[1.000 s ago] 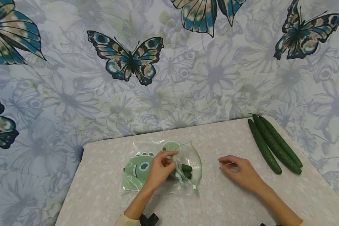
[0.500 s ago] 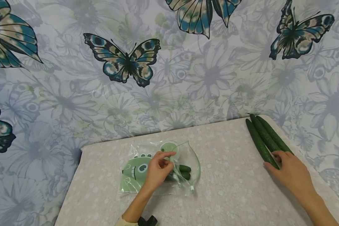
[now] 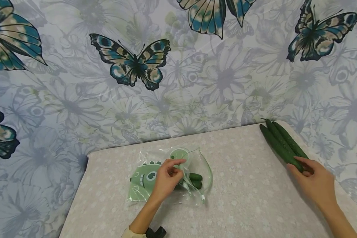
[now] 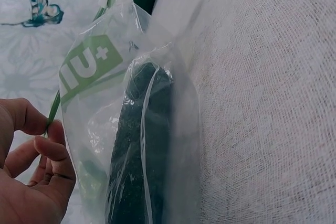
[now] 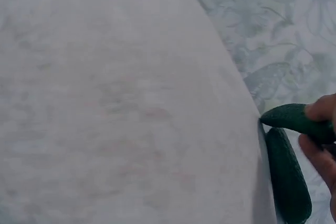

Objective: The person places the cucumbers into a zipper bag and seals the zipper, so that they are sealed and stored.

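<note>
2 hands work well apart above a table (image 3: 238, 198) under a pale cloth; the left hand (image 3: 169, 178) pinches the green edge strip (image 4: 53, 109) of a clear bag (image 3: 145, 188) between thumb and forefinger, the other fingers curled in; the right hand (image 3: 315, 181) grips the near end of a cucumber (image 3: 275, 145) at the table's right side, thumb on the near side, fingers over the far side.

That cucumber lies against 2 more, a middle cucumber (image 3: 279, 134) and a right cucumber (image 3: 290, 140), their far ends close together near the table's back edge; whether its gripped end is off the cloth, I cannot tell.

The bag lies flat left of the table's middle, bearing a green printed creature (image 3: 148, 175); its mouth faces right, with a white slider (image 3: 203, 197) at the near corner; 2 cucumber ends (image 3: 196, 181) show inside, near the mouth; the left hand covers part of the bag.

Behind hangs a floral backdrop (image 3: 226, 99) with large butterflies (image 3: 137, 64); a pale sleeve (image 3: 133, 233) shows at the left wrist.
</note>
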Demonstrator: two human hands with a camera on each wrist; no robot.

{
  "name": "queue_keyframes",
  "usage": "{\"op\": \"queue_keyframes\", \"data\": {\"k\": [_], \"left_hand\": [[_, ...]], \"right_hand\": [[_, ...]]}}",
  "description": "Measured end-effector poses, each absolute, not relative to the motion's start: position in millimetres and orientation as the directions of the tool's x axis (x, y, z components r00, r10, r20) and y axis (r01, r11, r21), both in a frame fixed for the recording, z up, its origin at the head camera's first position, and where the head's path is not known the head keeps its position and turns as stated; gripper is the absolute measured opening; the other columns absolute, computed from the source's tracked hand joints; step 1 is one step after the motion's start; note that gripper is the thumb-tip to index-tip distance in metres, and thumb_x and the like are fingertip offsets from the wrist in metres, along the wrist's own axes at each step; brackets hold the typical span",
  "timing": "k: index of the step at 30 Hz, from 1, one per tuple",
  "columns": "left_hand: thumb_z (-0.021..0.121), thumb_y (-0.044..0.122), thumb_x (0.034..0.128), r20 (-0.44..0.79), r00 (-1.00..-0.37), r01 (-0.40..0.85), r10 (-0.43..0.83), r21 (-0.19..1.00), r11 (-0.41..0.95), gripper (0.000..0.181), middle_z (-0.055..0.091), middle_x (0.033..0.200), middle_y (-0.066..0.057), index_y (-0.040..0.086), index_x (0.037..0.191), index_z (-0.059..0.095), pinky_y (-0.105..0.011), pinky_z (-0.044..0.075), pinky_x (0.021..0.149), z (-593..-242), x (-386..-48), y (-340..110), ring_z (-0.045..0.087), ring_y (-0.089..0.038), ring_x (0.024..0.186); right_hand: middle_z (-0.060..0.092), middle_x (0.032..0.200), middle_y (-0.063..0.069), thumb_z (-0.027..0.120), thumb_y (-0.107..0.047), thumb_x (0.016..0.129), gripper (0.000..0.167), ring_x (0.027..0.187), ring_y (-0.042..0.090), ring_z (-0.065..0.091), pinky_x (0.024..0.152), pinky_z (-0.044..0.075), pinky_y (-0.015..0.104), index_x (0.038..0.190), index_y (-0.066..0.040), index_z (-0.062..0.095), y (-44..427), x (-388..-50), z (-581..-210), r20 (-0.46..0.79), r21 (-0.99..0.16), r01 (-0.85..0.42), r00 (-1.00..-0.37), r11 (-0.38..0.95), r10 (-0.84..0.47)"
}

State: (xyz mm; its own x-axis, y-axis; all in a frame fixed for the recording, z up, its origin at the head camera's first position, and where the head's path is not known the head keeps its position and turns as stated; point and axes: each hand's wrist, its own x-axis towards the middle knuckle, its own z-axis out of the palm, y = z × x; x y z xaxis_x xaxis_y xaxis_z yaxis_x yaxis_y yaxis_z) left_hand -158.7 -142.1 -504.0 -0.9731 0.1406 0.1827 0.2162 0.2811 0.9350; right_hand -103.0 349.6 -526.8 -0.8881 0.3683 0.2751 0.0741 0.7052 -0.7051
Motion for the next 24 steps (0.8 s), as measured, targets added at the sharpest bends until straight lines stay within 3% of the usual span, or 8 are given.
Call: {"op": "queue_keyframes", "data": {"k": [2,4,5,6,8,15,24], "left_hand": [[0.066,-0.006,0.0896,0.185,-0.973,0.217,0.137,0.935,0.281,0.047,0.065,0.115,-0.012,0.021,0.126,0.08,-0.017,0.052,0.069,-505.0,-159.1,-142.1,0.066,-0.008,0.08],[0.067,-0.006,0.0891,0.188,-0.973,0.219,0.132,0.934,0.284,0.047,0.065,0.113,-0.013,0.02,0.126,0.081,-0.017,0.052,0.069,-505.7,-159.5,-141.7,0.066,-0.007,0.08],[0.067,-0.006,0.0887,0.191,-0.973,0.221,0.13,0.933,0.285,0.047,0.065,0.112,-0.014,0.019,0.125,0.081,-0.017,0.052,0.069,-505.8,-159.7,-141.4,0.066,-0.007,0.079],[0.067,-0.006,0.0882,0.193,-0.973,0.223,0.129,0.932,0.286,0.047,0.065,0.11,-0.014,0.019,0.125,0.081,-0.017,0.052,0.068,-505.8,-159.8,-141.0,0.066,-0.007,0.079],[0.067,-0.006,0.0883,0.195,-0.972,0.224,0.129,0.931,0.287,0.046,0.065,0.11,-0.014,0.019,0.125,0.081,-0.016,0.051,0.068,-505.3,-159.9,-140.0,0.066,-0.007,0.078],[0.066,-0.006,0.0888,0.188,-0.974,0.217,0.126,0.934,0.284,0.046,0.066,0.113,-0.013,0.019,0.125,0.081,-0.016,0.051,0.069,-503.6,-159.7,-139.0,0.066,-0.006,0.078],[0.067,-0.004,0.0885,0.184,-0.976,0.21,0.117,0.938,0.275,0.045,0.065,0.107,-0.015,0.021,0.123,0.082,-0.016,0.05,0.066,-502.0,-160.6,-142.0,0.067,-0.006,0.078]], "right_hand": [[0.081,0.103,-0.01,0.084,-0.028,0.094,0.037,0.073,-0.022,0.061,0.066,0.049,0.003,0.127,-0.011,0.079,354.7,-106.3,-521.9,0.179,-0.885,0.071,-0.86,0.459,0.478],[0.08,0.098,-0.016,0.082,-0.016,0.096,0.027,0.075,-0.01,0.073,0.07,0.059,0.01,0.122,-0.011,0.081,360.3,-111.1,-518.3,0.043,-0.998,-0.009,-0.837,0.064,0.546],[0.079,0.092,-0.019,0.082,-0.01,0.095,0.024,0.074,-0.002,0.077,0.07,0.062,0.015,0.119,-0.01,0.082,363.2,-113.1,-517.6,-0.018,-0.99,-0.065,-0.828,-0.127,0.561],[0.081,0.091,-0.012,0.081,-0.004,0.094,0.023,0.075,0.005,0.08,0.071,0.064,0.019,0.116,-0.01,0.083,365.8,-114.3,-517.6,-0.069,-0.95,-0.117,-0.824,-0.288,0.562],[0.081,0.095,-0.002,0.077,0.007,0.092,0.023,0.075,0.017,0.083,0.072,0.065,0.027,0.112,-0.004,0.082,370.3,-115.6,-519.5,-0.142,-0.833,-0.199,-0.825,-0.516,0.547],[0.078,0.1,0.001,0.072,0.01,0.095,0.023,0.078,0.021,0.083,0.073,0.066,0.03,0.112,-0.002,0.083,373.2,-111.8,-530.9,-0.156,-0.779,-0.206,-0.851,-0.592,0.501],[0.081,0.107,0.006,0.061,0.018,0.098,0.033,0.085,0.026,0.084,0.079,0.066,0.034,0.12,0.003,0.08,367.2,-109.2,-528.4,-0.012,-0.751,-0.239,-0.927,-0.615,0.375]]}}
